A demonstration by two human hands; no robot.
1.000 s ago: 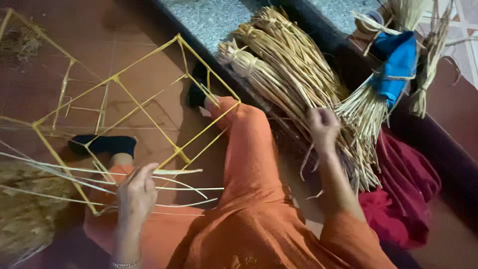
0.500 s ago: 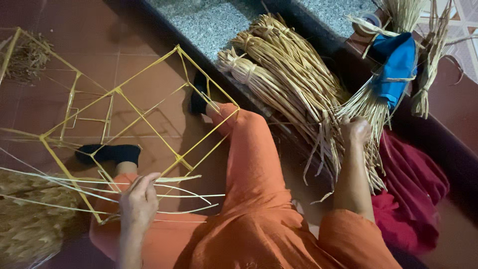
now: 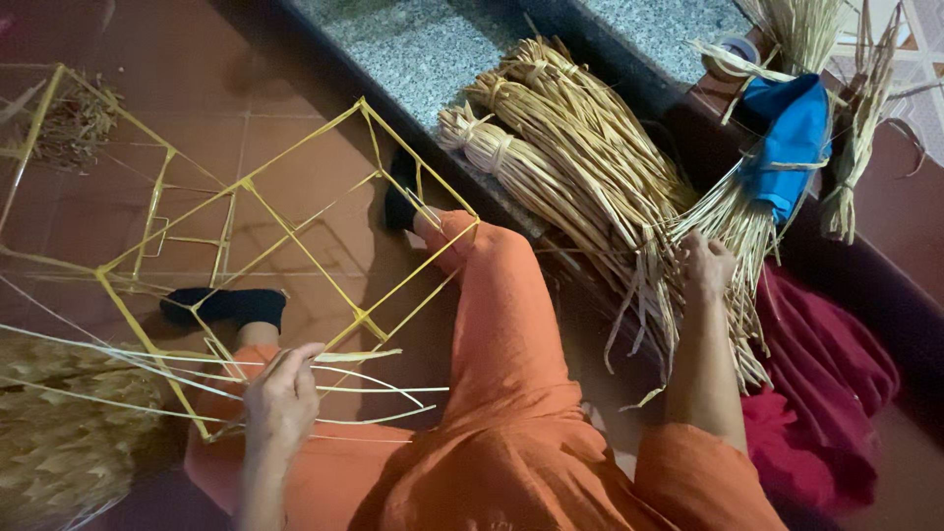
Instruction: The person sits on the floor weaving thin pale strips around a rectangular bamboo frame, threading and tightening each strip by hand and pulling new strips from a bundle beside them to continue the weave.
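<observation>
The left hand sits low by the knee, fingers curled in a pinch. The right arm stretches forward, its hand closed with knuckles up. Both legs lie extended, feet in black socks.

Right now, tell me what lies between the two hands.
In the head view, the person's orange-clad leg lies between the left hand on the thin strips and the right hand at the straw bundles.

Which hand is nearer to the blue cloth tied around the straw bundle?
The right hand: it is in the loose straw ends just below and left of the blue cloth. The left hand is far across, holding thin strips at the yellow frame.
</observation>
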